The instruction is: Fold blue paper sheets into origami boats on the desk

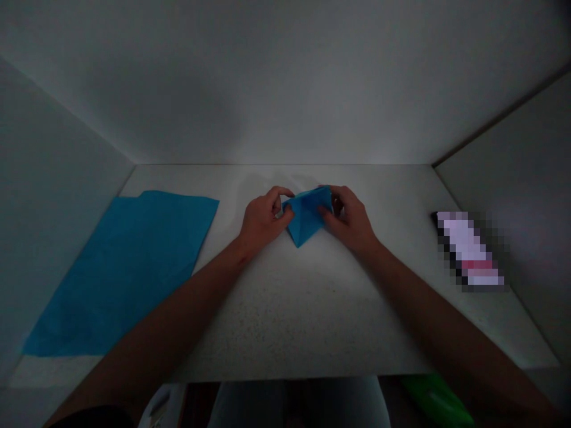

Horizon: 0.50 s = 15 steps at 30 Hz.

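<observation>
A small piece of folded blue paper [307, 215] is held up between my two hands over the middle of the white table, one corner pointing down toward me. My left hand [266, 215] pinches its left edge, thumb on the near face and index finger at the top. On the other side, my right hand [350, 219] grips the right edge with the thumb pressed on the front; its other fingers are partly hidden behind the paper. The paper shows crease lines and more than one layer along the top.
A large blue sheet [129, 273] lies flat on the left of the table [285, 321]. At the right is a blurred-out phone-like object [470, 246]. Walls enclose the back and both sides. Below the front edge are a green item [439, 401] and my legs.
</observation>
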### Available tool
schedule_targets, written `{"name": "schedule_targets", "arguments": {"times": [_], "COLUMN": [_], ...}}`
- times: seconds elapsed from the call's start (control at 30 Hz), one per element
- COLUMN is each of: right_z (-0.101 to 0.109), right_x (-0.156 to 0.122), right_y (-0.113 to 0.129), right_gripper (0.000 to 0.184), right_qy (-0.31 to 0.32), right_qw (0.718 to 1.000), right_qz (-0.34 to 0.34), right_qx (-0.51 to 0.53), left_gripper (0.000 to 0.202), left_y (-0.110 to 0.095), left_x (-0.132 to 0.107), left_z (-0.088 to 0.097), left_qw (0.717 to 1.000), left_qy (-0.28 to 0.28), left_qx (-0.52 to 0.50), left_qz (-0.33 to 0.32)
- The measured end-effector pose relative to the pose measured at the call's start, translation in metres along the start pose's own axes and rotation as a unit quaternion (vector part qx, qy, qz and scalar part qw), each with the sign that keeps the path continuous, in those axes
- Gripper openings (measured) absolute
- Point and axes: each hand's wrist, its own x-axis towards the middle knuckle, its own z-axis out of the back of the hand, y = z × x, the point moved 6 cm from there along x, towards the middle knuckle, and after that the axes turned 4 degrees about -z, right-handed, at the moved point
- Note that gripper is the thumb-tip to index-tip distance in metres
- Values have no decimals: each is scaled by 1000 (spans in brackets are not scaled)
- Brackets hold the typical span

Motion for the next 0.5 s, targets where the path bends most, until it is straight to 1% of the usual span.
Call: {"name": "schedule_targets", "arguments": {"times": [0.1, 0.13, 0.2, 0.27, 0.33, 0.43, 0.5], "right_z": [-1, -1, 1, 4, 9, 13, 15], "right_x": [0, 0, 0, 1, 2, 4, 4], "right_y": [6, 7, 6, 1, -8, -21, -27], "right_gripper": [35, 34, 32, 34, 35, 33, 36], "right_qy": [27, 34, 42, 52, 79, 151, 184], "right_qw": [998, 998, 997, 996, 994, 983, 974], "right_qz": [47, 57, 67, 63, 60, 88, 113], "right_qx": [-11, -12, -15, -26, -40, -58, -69], "left_gripper": [18, 20, 24, 25, 25, 22, 24], "left_y": [-2, -1, 2, 7, 13, 16, 14], "left_x": [1, 1, 2, 3, 5, 7, 6], "left_z": [4, 4, 3, 2, 0, -6, -11], "left_qw": [999, 998, 998, 999, 1000, 996, 990], "left_qy": [-50, -58, -48, -23, 7, 83, 133], "left_qx": [4, -3, -20, -31, -28, -3, 35], "left_qz": [-21, -28, -32, -23, -11, -12, -27]}}
